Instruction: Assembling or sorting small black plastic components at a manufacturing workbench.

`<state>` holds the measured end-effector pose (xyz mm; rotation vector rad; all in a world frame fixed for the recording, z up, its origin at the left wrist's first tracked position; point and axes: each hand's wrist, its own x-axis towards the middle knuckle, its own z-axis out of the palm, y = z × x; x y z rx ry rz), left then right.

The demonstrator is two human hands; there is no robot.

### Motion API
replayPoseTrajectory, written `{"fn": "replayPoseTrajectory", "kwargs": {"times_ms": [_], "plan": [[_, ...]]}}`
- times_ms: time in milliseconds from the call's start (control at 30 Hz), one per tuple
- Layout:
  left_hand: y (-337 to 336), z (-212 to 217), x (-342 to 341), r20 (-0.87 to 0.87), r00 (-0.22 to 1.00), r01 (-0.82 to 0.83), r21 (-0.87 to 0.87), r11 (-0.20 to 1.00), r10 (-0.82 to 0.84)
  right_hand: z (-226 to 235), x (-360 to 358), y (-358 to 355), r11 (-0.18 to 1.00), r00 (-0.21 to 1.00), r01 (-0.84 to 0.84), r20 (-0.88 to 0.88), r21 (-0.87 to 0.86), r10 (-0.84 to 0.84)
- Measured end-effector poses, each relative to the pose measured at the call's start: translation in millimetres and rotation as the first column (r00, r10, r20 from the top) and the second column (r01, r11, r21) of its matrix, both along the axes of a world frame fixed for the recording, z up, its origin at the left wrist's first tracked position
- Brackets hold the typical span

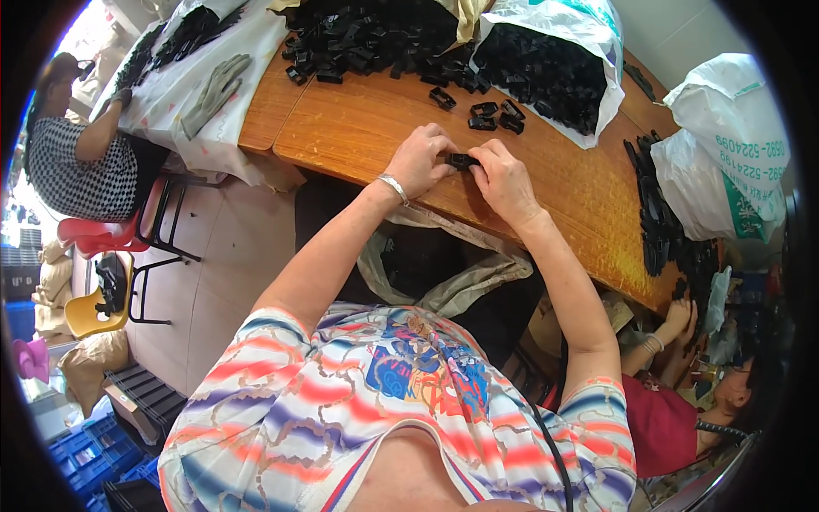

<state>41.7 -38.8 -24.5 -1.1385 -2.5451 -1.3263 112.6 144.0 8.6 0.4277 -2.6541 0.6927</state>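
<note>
Over the near edge of the wooden table (341, 141), both my hands meet at one small black plastic part (461, 160). My left hand (420, 162) pinches its left end, and my right hand (505, 181) grips the right end with thumb and fingers. Just beyond my fingers lie several loose black plastic pieces (484, 110) of a hollow, clip-like shape. Farther back a large heap of similar black pieces (367, 38) covers the table. My fingers hide much of the held part.
A white plastic bag (610, 102) full of black pieces lies open at the back. Longer black strips (653, 209) and another white bag (712, 162) are at the right. A grey glove (213, 94) lies on the left table. One person sits left, another works at lower right. An open paper sack (478, 286) hangs below the table edge.
</note>
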Motion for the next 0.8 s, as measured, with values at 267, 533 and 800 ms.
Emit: {"fn": "replayPoseTrajectory", "kwargs": {"times_ms": [267,533,800], "plan": [[0.1,2.1,-2.3,-0.021,1.000,-0.009,0.002,1.000,0.009,-16.2,14.6,-9.6,0.893,0.987,0.062,-0.158,0.445,0.010],[-8.3,1.5,-22.0,-0.049,0.978,0.201,-0.026,0.979,-0.202,-12.2,28.4,-18.8,0.991,0.995,0.073,0.053,0.117,-0.079],[50.3,12.1,-33.9,-0.050,0.993,-0.108,0.032,0.994,0.110,-29.0,90.7,-54.9,0.992,0.980,-0.122,0.161,0.024,0.117]]}}
